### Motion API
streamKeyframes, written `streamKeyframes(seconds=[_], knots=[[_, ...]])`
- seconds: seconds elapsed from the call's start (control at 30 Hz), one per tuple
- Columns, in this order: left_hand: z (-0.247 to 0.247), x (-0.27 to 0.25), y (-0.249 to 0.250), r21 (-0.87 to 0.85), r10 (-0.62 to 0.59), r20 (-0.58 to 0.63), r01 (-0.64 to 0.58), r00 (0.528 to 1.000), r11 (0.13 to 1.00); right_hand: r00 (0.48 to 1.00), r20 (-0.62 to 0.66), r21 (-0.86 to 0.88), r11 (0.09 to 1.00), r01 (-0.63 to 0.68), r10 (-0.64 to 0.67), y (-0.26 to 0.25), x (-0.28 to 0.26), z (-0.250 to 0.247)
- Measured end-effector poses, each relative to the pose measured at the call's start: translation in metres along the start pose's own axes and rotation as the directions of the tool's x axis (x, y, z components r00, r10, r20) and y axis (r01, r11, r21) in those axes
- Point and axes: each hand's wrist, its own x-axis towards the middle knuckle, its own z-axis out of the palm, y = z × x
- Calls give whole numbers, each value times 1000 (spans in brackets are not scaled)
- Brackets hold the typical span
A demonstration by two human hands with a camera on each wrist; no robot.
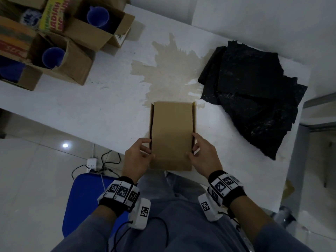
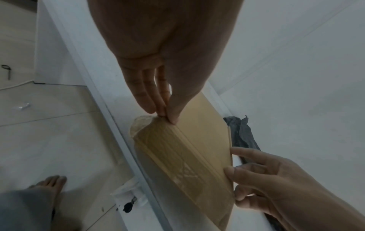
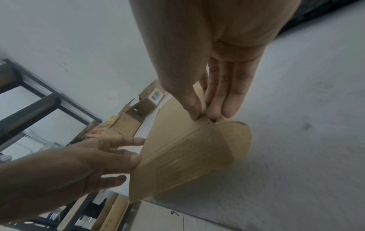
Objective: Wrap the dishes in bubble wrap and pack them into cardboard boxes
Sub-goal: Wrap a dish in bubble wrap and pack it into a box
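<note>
Both hands sit nearest, at the near desk edge, each pinching a side of a flat cardboard box (image 1: 172, 135). Left hand (image 1: 139, 157) holds the box's left edge, thumb on top and fingers (image 2: 147, 93) curled against the side. Right hand (image 1: 204, 156) mirrors it on the right edge, thumb on the top face and fingers (image 3: 227, 93) pressed to the side, clamped on the cardboard. The box lies closed on the white desk (image 1: 109, 106), its long axis running near to far, near end overhanging the desk edge toward the person. Brown tape shows on that near end in the wrist views. A tan stain (image 1: 172, 73) spreads on the desk just beyond the box's far end. To the right, well apart from the box, lies a heap of black wrap (image 1: 254, 95). At the far left stand open boxes (image 1: 85, 33), two showing blue cups (image 1: 98, 16) inside. A blue chair (image 1: 81, 197) stands on the floor at near left.
</note>
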Motion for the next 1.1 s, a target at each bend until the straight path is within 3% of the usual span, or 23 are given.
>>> streamKeyframes(seconds=[0.1, 0.23, 0.4, 0.6, 0.77, 0.9, 1.1], knots=[[5, -4, -5, -76, -42, -25, 40, 999, 996, 999, -29, 9, 1000, -21, 21, 3, -2, 0], [9, -7, -9, -135, -4, -3, 4, 1000, 991, 998, -8, 53, 997, -65, 65, 1, 0, -1], [11, 7, 4, -138, 12, -62, -21, 998, 990, 999, -30, 51, 999, -15, 17, -11, 21, -2], [9, 77, 49, -74, -10, -118, 2, 993, 997, 998, -58, -24, 1000, 11, -13, -46, 101, -22], [-5, 124, 76, 41, 62, -149, -57, 987, 998, 998, -41, -108, 993, 42, -47, -65, 131, -27], [-3, 137, 84, 16, -1, -230, 5, 973, 1000, 1000, 2, -106, 994, 29, -29, -71, 139, -26], [13, 145, 100, 147, -33, -325, 85, 945, 986, 996, 43, -205, 975, 87, -80, -96, 183, -37]])
